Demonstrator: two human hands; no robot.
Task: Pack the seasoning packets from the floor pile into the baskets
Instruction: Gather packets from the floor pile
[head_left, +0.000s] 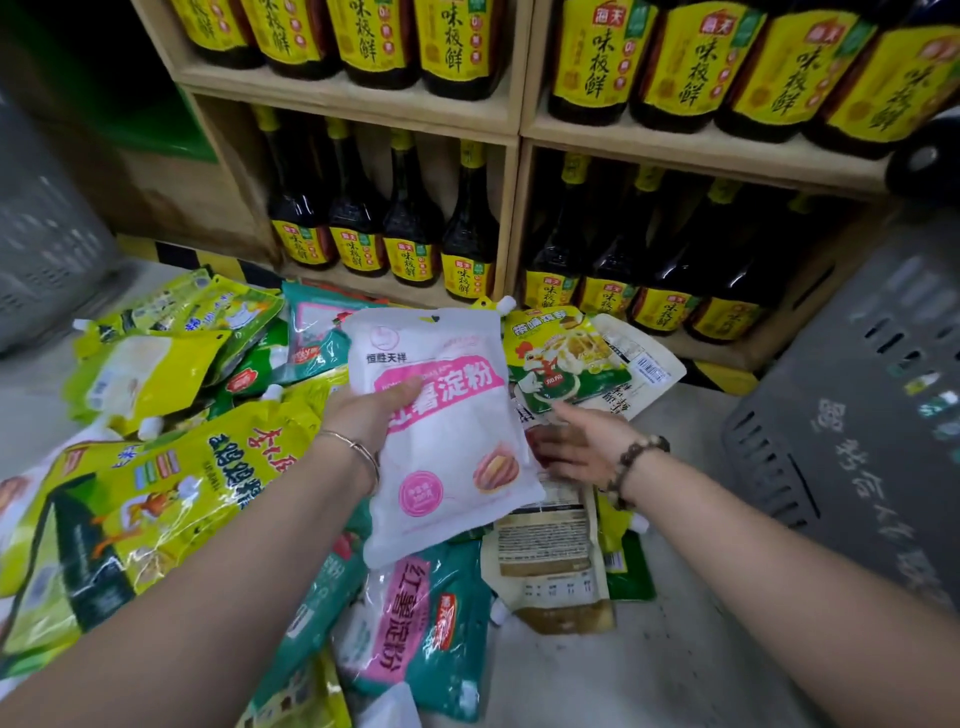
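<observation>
A white-and-pink packet (447, 431), gripped by the left hand (374, 410), is held tilted above the floor pile (171, 467) of overlapping yellow-green and teal packets. The grey, slotted left basket (47, 249) and right basket (857, 405) flank the pile.

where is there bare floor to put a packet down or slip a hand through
Bare floor lies between the packet pile and the right basket, and in a strip beside the left basket. The centre and left are crowded with overlapping packets.
</observation>
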